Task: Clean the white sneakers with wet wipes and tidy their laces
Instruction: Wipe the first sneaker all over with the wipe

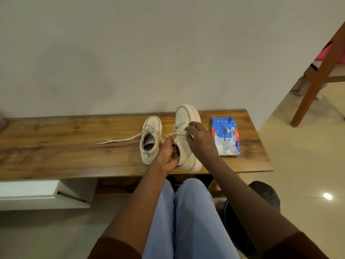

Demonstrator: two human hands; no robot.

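left hand [169,156] grips collar of tilted white leather sneaker [186,116], steadying it; right hand [202,142] at its 3 o'clock, fingers bent onto laces [178,126], grasp unclear

held sneaker [186,116]: opening covered by the left hand [169,156]; laces partly hidden under the right hand [200,139]
wipes pack [225,136]: print too small to be read
chair [317,71]: cut off by the right edge
blurred shape [1,118]: cropped at the left edge, not identified

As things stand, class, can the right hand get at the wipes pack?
Probably yes. The pack lies flat on the bench, just right of the sneaker that the right hand is working on, with nothing between them.
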